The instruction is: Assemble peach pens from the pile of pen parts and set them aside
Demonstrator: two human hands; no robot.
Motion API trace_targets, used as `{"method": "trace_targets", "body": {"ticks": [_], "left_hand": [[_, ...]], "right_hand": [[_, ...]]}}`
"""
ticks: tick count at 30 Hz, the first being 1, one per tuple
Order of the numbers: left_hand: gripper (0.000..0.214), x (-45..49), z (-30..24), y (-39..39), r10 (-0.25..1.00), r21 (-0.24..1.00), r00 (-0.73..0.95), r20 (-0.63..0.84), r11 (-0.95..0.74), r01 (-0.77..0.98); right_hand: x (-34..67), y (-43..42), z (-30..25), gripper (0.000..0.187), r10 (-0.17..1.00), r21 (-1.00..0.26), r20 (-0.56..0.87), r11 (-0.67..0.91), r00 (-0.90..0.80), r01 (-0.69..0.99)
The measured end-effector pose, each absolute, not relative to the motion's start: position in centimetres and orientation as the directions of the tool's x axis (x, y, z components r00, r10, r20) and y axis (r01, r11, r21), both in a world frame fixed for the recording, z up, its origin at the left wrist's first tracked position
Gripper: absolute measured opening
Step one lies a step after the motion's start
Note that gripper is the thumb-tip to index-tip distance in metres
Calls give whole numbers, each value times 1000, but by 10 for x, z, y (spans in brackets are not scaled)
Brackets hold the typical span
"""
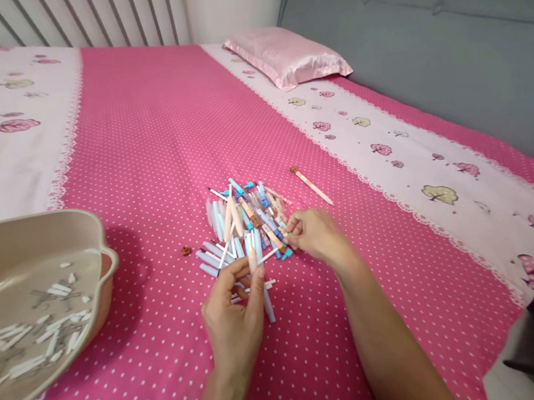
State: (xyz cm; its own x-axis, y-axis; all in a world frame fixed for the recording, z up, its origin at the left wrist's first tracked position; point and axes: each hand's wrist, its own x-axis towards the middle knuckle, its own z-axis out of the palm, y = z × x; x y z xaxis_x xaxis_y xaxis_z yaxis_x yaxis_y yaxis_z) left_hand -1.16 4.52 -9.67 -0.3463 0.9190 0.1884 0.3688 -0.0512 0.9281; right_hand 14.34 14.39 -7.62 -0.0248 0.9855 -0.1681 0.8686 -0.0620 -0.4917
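My left hand is closed, its thumb and fingers pinching a pale peach pen barrel that stands roughly upright. White ends show at its top. My right hand touches the right side of a heap of pen parts, fingertips pinched together. What they hold, if anything, is too small to make out. Blue, peach and lilac barrels, caps and thin white sticks make up the heap. A lilac barrel lies just beyond my left thumb. Apart from the heap, at the upper right, rests a whole peach pen with a brown end.
A beige plastic basin on the left contains several short white pieces and small grey bits. One small brown piece lies between basin and heap. Pink dotted bedding spreads underneath. A pink pillow sits against the grey headboard.
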Motion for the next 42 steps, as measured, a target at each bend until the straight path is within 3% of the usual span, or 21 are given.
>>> {"method": "trace_targets", "body": {"ticks": [4,7,9,11,14,17,21,27,42], "left_hand": [[22,-12,-96,45,919,921,-341,198,-55,386],[22,-12,-96,45,918,918,-340,202,-57,392],[22,-12,-97,45,920,922,-338,200,-60,383],[21,-12,-98,44,923,923,-329,201,-66,378],[20,-13,-100,43,924,915,-312,223,-87,395],[19,-13,-102,43,925,901,-291,245,-107,420],[17,-13,-101,44,925,877,-257,282,-140,460],[16,-13,-100,44,926,847,-212,312,-170,504],[17,-13,-101,43,934,841,-180,309,-180,510]], "right_hand": [[132,137,-69,12,987,-304,-160,-41,-8,952],[131,138,-69,12,989,-266,-145,-46,7,963],[135,140,-69,11,991,-362,-137,-55,5,931],[143,142,-67,13,989,-548,-129,-14,-68,836],[153,143,-60,17,967,-814,-67,90,-247,574],[156,139,-52,15,933,-938,13,135,-358,319],[153,134,-46,7,912,-980,91,153,-399,126],[151,134,-45,13,914,-993,121,105,-386,-62],[146,137,-53,24,876,-999,27,45,-482,26]]}}
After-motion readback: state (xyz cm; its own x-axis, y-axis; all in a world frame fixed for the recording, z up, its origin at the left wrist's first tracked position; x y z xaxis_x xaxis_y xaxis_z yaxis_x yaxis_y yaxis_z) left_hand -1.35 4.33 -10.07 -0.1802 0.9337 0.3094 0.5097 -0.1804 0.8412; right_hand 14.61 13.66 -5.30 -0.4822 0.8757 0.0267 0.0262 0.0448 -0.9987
